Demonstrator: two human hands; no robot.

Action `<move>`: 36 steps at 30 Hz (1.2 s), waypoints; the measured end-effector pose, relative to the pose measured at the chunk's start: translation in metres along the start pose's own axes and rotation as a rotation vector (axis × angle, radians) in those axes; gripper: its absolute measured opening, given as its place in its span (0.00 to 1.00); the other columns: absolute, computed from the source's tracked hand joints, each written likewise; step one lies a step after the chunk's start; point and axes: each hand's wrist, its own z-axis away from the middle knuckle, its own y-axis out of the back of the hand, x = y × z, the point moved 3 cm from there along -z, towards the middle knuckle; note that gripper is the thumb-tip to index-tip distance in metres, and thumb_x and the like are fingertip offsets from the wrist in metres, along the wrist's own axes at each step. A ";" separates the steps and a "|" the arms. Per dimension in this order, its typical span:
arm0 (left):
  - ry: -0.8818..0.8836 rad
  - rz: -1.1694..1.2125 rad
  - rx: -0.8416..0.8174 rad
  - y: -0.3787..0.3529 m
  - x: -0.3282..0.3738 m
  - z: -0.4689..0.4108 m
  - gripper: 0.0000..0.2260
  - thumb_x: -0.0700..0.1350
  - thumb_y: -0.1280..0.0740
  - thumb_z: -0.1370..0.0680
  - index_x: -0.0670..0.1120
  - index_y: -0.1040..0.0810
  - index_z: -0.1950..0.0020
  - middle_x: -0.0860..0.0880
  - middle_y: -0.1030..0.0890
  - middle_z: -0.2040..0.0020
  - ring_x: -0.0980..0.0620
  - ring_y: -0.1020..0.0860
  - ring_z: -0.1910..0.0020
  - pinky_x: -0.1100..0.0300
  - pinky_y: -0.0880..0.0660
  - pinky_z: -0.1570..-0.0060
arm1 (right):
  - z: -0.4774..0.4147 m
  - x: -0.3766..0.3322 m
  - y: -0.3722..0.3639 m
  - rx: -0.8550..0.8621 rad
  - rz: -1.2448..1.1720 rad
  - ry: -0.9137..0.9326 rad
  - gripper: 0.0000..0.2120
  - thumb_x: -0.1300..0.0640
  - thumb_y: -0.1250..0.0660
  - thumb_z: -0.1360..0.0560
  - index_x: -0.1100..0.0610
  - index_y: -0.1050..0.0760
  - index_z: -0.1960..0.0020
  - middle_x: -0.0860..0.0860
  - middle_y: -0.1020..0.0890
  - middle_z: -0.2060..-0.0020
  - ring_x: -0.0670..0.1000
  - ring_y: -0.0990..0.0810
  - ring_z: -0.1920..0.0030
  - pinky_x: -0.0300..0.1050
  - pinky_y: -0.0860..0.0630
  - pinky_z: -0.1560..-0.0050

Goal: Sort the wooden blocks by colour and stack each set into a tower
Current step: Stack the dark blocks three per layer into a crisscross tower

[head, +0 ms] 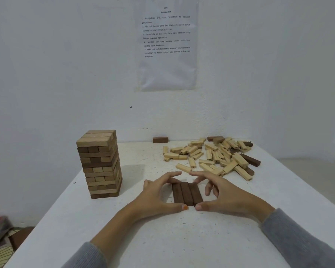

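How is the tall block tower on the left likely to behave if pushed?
The tower looks tall for its narrow base, so a push high up would probably tip it. Its layers are separate stacked blocks, so they would likely shift apart rather than move as one.

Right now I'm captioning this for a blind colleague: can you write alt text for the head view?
A left hand and right hand hold three dark brown blocks laid side by side on a white table. A tall tower of mixed blocks stands to the left; loose blocks, mostly light, lie scattered far right.
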 end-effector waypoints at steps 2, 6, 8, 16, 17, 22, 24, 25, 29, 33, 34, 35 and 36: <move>0.000 -0.002 -0.005 0.000 -0.001 0.000 0.36 0.64 0.26 0.34 0.67 0.40 0.30 0.67 0.28 0.38 0.57 0.36 0.34 0.56 0.43 0.37 | 0.000 0.000 -0.002 0.005 0.016 0.009 0.38 0.47 0.22 0.34 0.32 0.38 0.31 0.35 0.26 0.41 0.37 0.30 0.58 0.29 0.31 0.60; 0.004 -0.002 -0.015 -0.001 -0.001 -0.001 0.36 0.63 0.26 0.33 0.67 0.41 0.30 0.68 0.28 0.38 0.55 0.36 0.35 0.57 0.43 0.39 | -0.001 0.000 -0.004 0.021 0.023 0.007 0.38 0.45 0.21 0.36 0.31 0.37 0.32 0.34 0.25 0.41 0.37 0.28 0.53 0.30 0.31 0.60; 0.002 -0.006 -0.013 -0.001 -0.001 -0.001 0.36 0.63 0.26 0.33 0.68 0.41 0.30 0.68 0.28 0.39 0.55 0.36 0.35 0.57 0.43 0.39 | -0.001 0.000 -0.004 0.034 0.033 0.000 0.38 0.44 0.21 0.36 0.29 0.37 0.33 0.33 0.26 0.42 0.37 0.29 0.50 0.31 0.32 0.57; 0.009 0.029 -0.061 0.001 0.000 0.000 0.36 0.58 0.25 0.31 0.66 0.41 0.30 0.68 0.28 0.38 0.81 0.44 0.42 0.58 0.46 0.37 | -0.003 0.002 -0.007 0.025 0.038 -0.024 0.39 0.45 0.22 0.35 0.27 0.40 0.33 0.37 0.30 0.39 0.38 0.33 0.40 0.30 0.36 0.47; 0.010 0.030 -0.064 0.001 0.000 0.000 0.36 0.58 0.25 0.31 0.67 0.41 0.29 0.68 0.28 0.38 0.83 0.45 0.43 0.58 0.46 0.36 | -0.003 0.002 -0.007 0.033 0.032 -0.021 0.39 0.45 0.21 0.35 0.27 0.40 0.33 0.37 0.30 0.39 0.38 0.33 0.40 0.30 0.36 0.47; 0.005 0.032 -0.061 -0.001 -0.002 -0.001 0.39 0.62 0.26 0.33 0.69 0.45 0.29 0.68 0.29 0.37 0.63 0.40 0.35 0.59 0.44 0.38 | -0.002 0.002 -0.008 0.035 0.044 0.003 0.44 0.43 0.21 0.37 0.28 0.42 0.31 0.34 0.28 0.38 0.36 0.32 0.40 0.32 0.36 0.47; -0.002 0.036 -0.058 -0.002 -0.003 -0.001 0.40 0.62 0.26 0.34 0.69 0.46 0.29 0.67 0.29 0.37 0.57 0.38 0.34 0.58 0.43 0.38 | -0.002 0.002 -0.008 0.038 0.046 0.009 0.44 0.42 0.21 0.38 0.28 0.42 0.31 0.34 0.28 0.38 0.36 0.32 0.40 0.32 0.35 0.48; 0.000 0.043 -0.054 -0.001 -0.003 -0.001 0.40 0.62 0.25 0.34 0.69 0.46 0.29 0.67 0.28 0.38 0.56 0.38 0.34 0.58 0.43 0.37 | -0.002 0.002 -0.008 0.044 0.043 0.013 0.43 0.42 0.21 0.38 0.27 0.41 0.31 0.34 0.28 0.38 0.36 0.32 0.41 0.32 0.35 0.49; 0.011 0.054 -0.028 -0.001 -0.003 0.000 0.39 0.60 0.24 0.34 0.70 0.44 0.30 0.68 0.27 0.40 0.57 0.38 0.35 0.58 0.42 0.38 | -0.002 0.002 -0.007 0.067 0.025 0.014 0.41 0.45 0.20 0.37 0.29 0.38 0.32 0.36 0.24 0.41 0.37 0.30 0.43 0.34 0.35 0.50; 0.005 0.069 -0.017 -0.001 -0.004 0.000 0.39 0.60 0.23 0.35 0.70 0.42 0.31 0.67 0.26 0.39 0.55 0.36 0.33 0.56 0.41 0.36 | -0.002 0.002 -0.007 0.072 0.013 0.004 0.40 0.45 0.19 0.38 0.29 0.36 0.33 0.37 0.24 0.42 0.37 0.29 0.44 0.34 0.34 0.51; 0.005 0.068 -0.016 -0.001 -0.004 -0.001 0.39 0.60 0.23 0.35 0.70 0.42 0.31 0.67 0.26 0.39 0.55 0.36 0.33 0.55 0.41 0.36 | -0.003 0.002 -0.007 0.072 0.012 0.003 0.40 0.45 0.19 0.39 0.29 0.36 0.34 0.37 0.24 0.42 0.37 0.29 0.44 0.34 0.34 0.51; 0.004 0.069 -0.014 -0.001 -0.004 -0.001 0.39 0.60 0.23 0.35 0.70 0.42 0.31 0.67 0.25 0.39 0.55 0.36 0.33 0.54 0.41 0.35 | -0.003 0.002 -0.007 0.073 0.010 0.004 0.40 0.45 0.19 0.39 0.29 0.36 0.34 0.37 0.23 0.42 0.37 0.29 0.44 0.34 0.35 0.51; 0.004 0.071 -0.011 -0.001 -0.004 -0.001 0.39 0.60 0.23 0.35 0.70 0.42 0.31 0.67 0.25 0.39 0.55 0.36 0.32 0.53 0.41 0.34 | -0.002 0.002 -0.007 0.075 0.007 0.004 0.41 0.45 0.19 0.39 0.29 0.36 0.34 0.37 0.23 0.43 0.37 0.29 0.44 0.34 0.35 0.51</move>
